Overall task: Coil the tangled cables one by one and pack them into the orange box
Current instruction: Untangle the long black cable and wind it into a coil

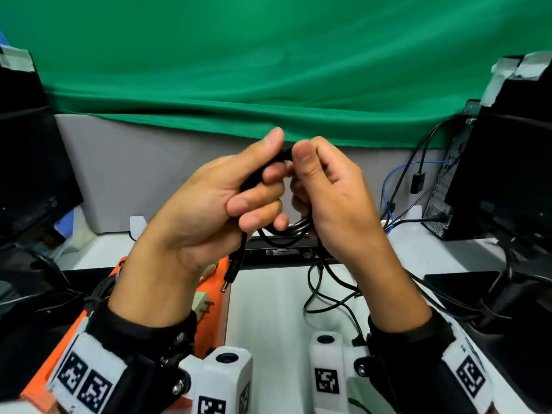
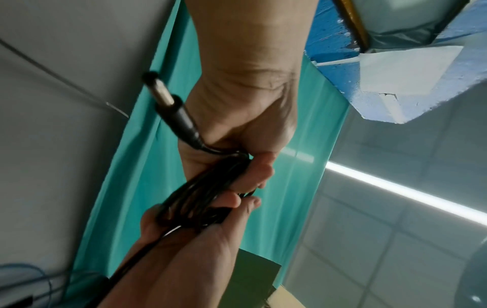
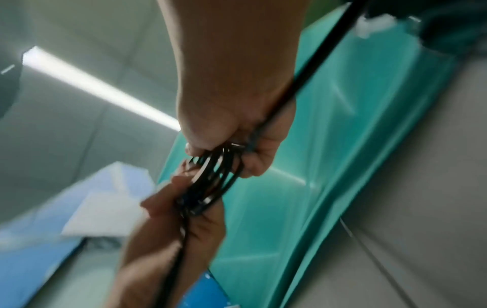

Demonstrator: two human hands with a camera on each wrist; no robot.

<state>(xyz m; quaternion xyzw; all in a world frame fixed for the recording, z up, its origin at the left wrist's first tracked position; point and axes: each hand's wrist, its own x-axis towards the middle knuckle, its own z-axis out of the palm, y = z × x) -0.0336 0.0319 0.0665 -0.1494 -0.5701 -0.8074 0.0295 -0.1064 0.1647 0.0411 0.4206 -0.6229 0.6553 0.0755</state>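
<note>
I hold a black cable coil [image 1: 287, 230] up in front of me with both hands. My left hand [image 1: 239, 201] grips one side of the loops, thumb up, and the cable's barrel plug [image 1: 231, 274] hangs below it. My right hand [image 1: 324, 192] grips the other side, and the loose tail [image 1: 327, 294] runs from it down onto the white table [image 1: 268, 309]. The orange box [image 1: 219, 282] sits under my left forearm at the lower left. The left wrist view shows the bundled loops [image 2: 205, 193] and the plug [image 2: 168, 104]; the right wrist view shows the loops [image 3: 213, 183], blurred.
A beige plug adapter [image 1: 200, 303] lies in the orange box. Black monitors [image 1: 27, 162] stand left and right, with a computer tower [image 1: 448, 201] and its blue and black wires at the far right. A green cloth [image 1: 268, 70] hangs behind the table.
</note>
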